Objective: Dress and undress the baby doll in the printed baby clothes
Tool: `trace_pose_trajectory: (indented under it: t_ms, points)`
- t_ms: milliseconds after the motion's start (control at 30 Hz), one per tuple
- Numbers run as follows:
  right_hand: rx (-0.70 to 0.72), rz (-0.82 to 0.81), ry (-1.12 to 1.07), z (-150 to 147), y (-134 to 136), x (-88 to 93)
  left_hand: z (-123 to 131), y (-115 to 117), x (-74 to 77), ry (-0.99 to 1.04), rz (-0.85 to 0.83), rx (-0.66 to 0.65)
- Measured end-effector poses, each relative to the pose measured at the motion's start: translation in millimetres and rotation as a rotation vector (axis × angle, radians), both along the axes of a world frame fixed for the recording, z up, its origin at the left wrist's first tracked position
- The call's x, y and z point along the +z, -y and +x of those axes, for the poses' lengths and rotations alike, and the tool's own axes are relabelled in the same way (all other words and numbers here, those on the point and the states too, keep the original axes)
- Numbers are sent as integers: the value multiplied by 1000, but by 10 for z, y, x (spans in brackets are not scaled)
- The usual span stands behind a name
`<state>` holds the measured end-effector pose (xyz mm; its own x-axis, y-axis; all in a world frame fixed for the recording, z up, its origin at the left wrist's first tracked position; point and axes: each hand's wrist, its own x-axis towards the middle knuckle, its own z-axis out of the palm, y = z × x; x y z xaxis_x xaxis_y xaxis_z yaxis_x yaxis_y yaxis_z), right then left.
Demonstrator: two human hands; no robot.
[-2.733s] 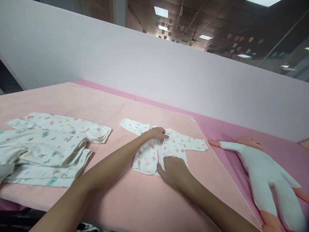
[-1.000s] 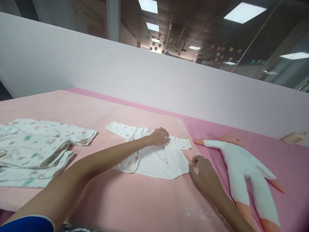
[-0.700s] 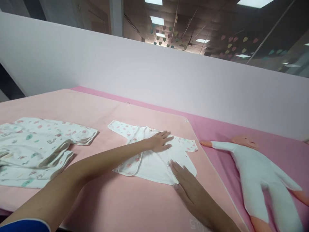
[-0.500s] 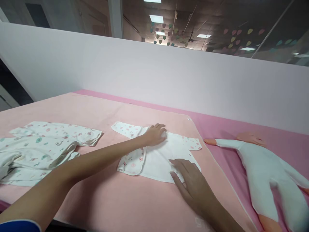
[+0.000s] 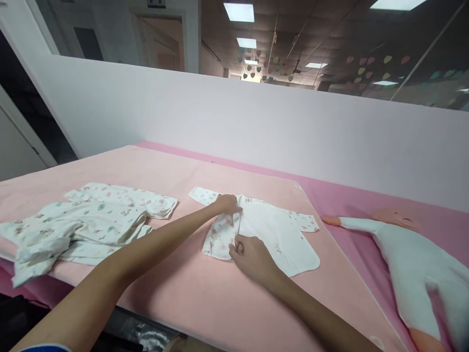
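A white baby shirt (image 5: 267,230) with printed sleeves lies spread on the pink mat. Its right side shows plain white lining, while a printed front panel (image 5: 222,234) covers its left side. Near the collar, my left hand (image 5: 227,203) is closed on the upper edge of that panel. Lower down, the fingers of my right hand (image 5: 254,255) pinch the same panel's free edge. The fingertips are partly hidden, and the fabric still rests mostly flat.
More printed baby clothes (image 5: 110,220) lie heaped at the left, one piece hanging over the mat's front edge. A doll in a white suit (image 5: 406,259) lies on the darker pink cover at the right. Behind the pink mat (image 5: 176,166) rises a white partition (image 5: 220,112).
Both hands have shifted left across the shirt and closed on the printed panel's edge. The shirt's lower right corner is now spread outward. The view has tilted and turned slightly left.
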<state>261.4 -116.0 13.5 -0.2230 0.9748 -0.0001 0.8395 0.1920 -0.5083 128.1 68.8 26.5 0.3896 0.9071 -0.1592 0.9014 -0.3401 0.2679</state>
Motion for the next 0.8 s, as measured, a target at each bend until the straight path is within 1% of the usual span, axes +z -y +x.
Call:
trace_pose_trajectory:
  t_ms: [100, 200, 267, 367, 467, 567, 633, 700, 800]
  points:
    - [-60, 24, -74, 107, 2, 6, 110, -101, 46, 75, -34, 11]
    - [-105, 1, -88, 262, 18, -10, 247, -159, 42, 109, -62, 19]
    - [-81, 0, -67, 344, 38, -48, 324, -174, 3, 110, -72, 19]
    - [-34, 48, -58, 399, 82, -125, 370, -190, -70, 127, -80, 5]
    - [-38, 66, -119, 393, 117, -166, 314, -220, -113, 171, -98, -16]
    - [-66, 12, -265, 352, 110, -116, 189, -263, -104, 250, -134, -31]
    - [-57, -23, -385, 289, 60, -30, 93, -300, -71, 308, -153, -25]
    - [-19, -45, -504, 170, -36, 84, -8, -349, -18, 352, -152, -9]
    - [70, -42, -657, -121, -256, 250, -187, -436, 89, 384, -120, 21]
